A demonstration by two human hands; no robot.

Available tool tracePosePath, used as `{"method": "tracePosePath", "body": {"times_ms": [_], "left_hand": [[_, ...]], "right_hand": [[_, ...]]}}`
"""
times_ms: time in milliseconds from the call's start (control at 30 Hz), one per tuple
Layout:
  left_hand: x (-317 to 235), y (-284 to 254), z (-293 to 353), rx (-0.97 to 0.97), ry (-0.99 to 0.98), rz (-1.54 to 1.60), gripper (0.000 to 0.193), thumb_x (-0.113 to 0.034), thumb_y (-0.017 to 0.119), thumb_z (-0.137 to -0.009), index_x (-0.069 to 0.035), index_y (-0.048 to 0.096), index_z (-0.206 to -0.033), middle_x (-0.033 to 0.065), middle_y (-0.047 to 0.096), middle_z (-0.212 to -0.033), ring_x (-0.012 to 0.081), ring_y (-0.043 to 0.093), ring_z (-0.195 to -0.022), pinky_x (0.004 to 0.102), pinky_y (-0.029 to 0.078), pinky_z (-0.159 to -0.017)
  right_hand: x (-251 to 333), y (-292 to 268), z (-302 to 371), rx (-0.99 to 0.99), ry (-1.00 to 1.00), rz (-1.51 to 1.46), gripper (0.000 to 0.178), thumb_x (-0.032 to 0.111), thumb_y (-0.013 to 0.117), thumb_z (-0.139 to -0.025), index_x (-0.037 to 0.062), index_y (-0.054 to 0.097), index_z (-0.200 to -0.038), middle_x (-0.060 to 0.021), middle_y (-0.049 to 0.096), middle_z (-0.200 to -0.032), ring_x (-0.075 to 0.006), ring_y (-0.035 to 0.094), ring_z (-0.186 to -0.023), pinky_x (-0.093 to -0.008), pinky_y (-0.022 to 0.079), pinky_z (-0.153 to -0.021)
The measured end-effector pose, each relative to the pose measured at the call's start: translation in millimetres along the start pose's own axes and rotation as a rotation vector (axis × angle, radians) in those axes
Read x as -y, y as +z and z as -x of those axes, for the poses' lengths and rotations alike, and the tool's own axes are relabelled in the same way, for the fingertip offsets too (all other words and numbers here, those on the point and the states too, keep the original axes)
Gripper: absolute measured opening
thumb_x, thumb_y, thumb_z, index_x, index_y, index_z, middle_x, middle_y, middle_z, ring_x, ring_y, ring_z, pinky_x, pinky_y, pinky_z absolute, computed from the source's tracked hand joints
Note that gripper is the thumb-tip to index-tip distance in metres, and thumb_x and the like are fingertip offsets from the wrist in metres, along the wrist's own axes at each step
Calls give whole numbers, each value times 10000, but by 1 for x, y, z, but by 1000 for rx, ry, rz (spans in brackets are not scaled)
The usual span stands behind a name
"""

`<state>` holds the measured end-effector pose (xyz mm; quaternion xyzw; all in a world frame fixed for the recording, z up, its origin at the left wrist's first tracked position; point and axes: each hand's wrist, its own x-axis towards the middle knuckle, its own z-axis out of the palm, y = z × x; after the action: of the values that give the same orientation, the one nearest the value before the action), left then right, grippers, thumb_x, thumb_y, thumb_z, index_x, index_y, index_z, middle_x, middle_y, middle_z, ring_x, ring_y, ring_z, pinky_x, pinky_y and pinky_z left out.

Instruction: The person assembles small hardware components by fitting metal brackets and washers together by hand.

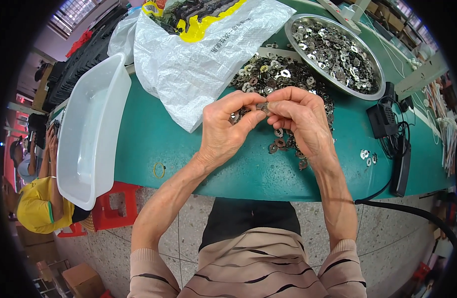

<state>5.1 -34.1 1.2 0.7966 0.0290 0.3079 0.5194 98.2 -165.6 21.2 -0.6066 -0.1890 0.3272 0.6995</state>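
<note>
My left hand [222, 126] and my right hand [307, 119] meet over the green table, with fingertips pinched around one small metal piece [261, 106]. It looks like one of the flat, silvery stamped parts nearby; the fingers cover much of it. Just beyond and under the hands spreads a loose pile of these metal parts [268, 72], some shiny, some dark. Stragglers lie beside my right wrist. A wide steel bowl [380, 82] at the far right holds many more of them.
A white woven sack [181, 82] lies beyond my left hand. An empty white plastic tub [120, 89] stands at the left edge. A yellow ring [159, 170], a few metal parts [368, 157] and a black adapter with cables [381, 120] lie on the table [238, 176]. A person in yellow [37, 206] is at far left.
</note>
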Motion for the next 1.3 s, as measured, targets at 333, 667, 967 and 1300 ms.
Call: {"method": "tracePosePath", "body": {"times_ms": [333,667,967,1300], "left_hand": [[7,1,0,-65,-100,62,194,15,673,-717,21,648,-909,61,595,-714,116,547,-654,236,443,-600],[8,-1,1,-39,-27,-6,230,3,682,-710,31,643,-935,86,579,-682,138,539,-602,262,419,-527],[7,-3,0,-50,23,-45,192,12,652,-737,25,649,-929,61,567,-681,103,525,-625,234,413,-552],[6,-3,1,-81,-164,147,128,-20,648,-763,12,655,-887,17,579,-690,83,501,-588,235,381,-487]], "right_hand": [[0,8,0,-37,-118,72,177,56,631,-768,-37,613,-917,-51,623,-770,-86,574,-671,-206,472,-627],[-7,18,3,-101,-275,202,119,-18,600,-774,-35,617,-891,-53,624,-769,-73,585,-694,-192,490,-636],[-5,20,1,-100,-241,140,143,0,616,-774,-31,614,-914,-41,616,-773,-71,575,-687,-192,485,-635],[-5,18,4,-103,-187,136,123,26,631,-767,-29,617,-876,-45,618,-754,-79,573,-670,-206,477,-620]]}}
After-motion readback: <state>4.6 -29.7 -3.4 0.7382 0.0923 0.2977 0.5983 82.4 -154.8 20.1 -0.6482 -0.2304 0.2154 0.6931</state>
